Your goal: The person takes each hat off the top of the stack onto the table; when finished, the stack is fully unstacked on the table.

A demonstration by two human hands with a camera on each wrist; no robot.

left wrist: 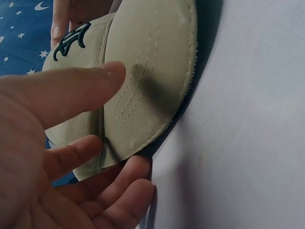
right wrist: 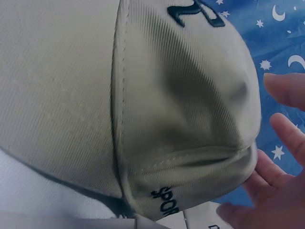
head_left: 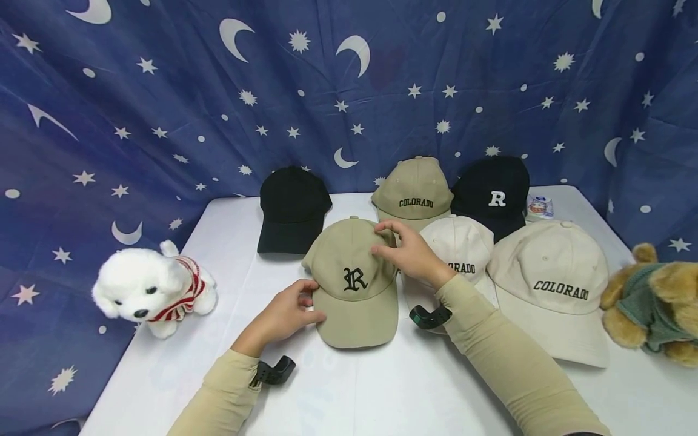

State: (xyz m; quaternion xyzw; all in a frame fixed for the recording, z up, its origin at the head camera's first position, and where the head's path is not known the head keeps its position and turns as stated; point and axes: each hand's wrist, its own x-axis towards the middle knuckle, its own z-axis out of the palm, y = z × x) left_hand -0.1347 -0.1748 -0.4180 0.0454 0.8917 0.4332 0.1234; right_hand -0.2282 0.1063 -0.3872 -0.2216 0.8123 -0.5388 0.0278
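Observation:
A khaki baseball cap with a dark embroidered R lies on the white table, its brim toward me. Beside the brim's left edge is my left hand. In the left wrist view, that hand's thumb stands over the brim, its shadow apart from the tip, while other fingers touch the edge from below. At the crown's upper right is my right hand, fingers spread. The right wrist view shows its thumb and index finger apart from the crown, with lower fingers near or touching the cap's side.
Behind are a black cap, a khaki Colorado cap and a dark R cap. Two cream Colorado caps lie to the right. A white plush dog stands left, a brown plush bear right.

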